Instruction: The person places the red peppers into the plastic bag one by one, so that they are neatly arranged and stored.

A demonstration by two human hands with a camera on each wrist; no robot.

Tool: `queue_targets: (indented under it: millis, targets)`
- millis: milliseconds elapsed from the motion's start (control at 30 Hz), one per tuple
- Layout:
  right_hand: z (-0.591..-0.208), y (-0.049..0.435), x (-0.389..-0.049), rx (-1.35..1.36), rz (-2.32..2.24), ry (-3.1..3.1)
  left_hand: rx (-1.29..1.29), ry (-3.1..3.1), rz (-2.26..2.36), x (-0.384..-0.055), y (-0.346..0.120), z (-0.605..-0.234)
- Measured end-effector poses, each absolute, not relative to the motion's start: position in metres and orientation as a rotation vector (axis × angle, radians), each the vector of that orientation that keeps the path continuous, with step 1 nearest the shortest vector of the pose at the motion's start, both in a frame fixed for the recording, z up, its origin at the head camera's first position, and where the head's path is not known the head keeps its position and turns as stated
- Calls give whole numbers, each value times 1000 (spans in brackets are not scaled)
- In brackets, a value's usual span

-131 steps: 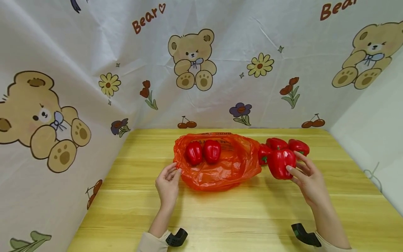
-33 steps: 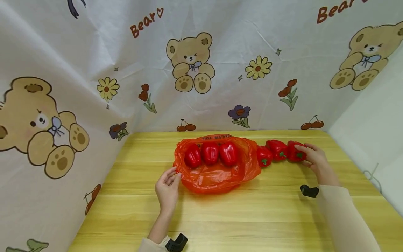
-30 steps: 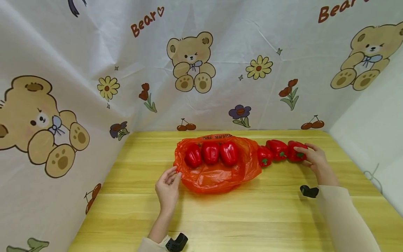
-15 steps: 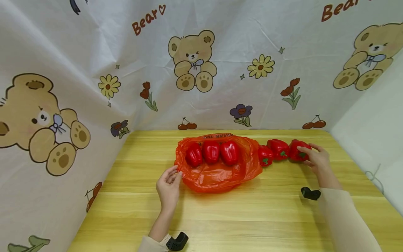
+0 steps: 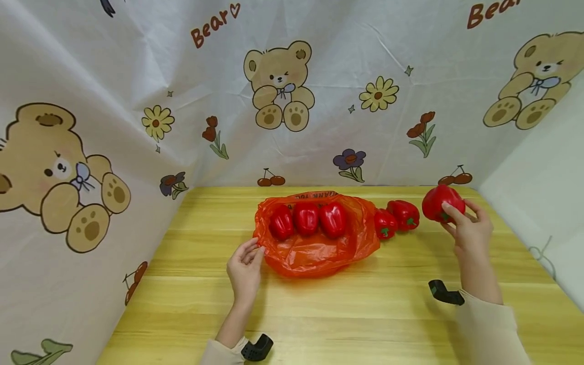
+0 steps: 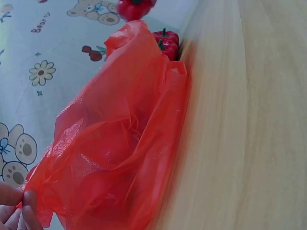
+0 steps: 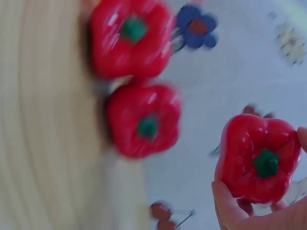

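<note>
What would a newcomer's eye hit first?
The translucent orange-red plastic bag, open far back on the yellow wood-grain table, with three glossy, lobed red peppers inside. Then a matching pepper held aloft by the right hand at the right. Behind hangs white bear-print cloth.

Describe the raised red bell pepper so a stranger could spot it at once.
On the wood-grain table, find the orange plastic bag. Right of it, past two red bell peppers resting on the table, is the raised red bell pepper. It alone is held aloft, in the right grip.

The peppers (image 5: 305, 219) look glossy, the bag (image 5: 315, 263) crinkly plastic, the table (image 5: 347, 319) wood-grained.
</note>
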State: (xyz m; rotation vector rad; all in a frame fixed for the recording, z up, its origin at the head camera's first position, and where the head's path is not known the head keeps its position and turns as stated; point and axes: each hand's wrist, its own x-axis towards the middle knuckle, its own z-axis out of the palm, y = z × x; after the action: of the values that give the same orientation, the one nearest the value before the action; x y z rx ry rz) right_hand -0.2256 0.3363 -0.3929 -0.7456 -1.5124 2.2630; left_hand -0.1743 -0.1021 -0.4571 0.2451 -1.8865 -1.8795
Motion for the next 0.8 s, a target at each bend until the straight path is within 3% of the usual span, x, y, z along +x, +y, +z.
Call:
queue_targets:
  millis: [333,800]
  targets:
    - [-367,248,-203,-327,2316,-1559,241,-1890,-1891,-175,-102,-459]
    - [-390,138,-202,-192,2104,-2252,226,-1884,-1870,-173,-104,-458]
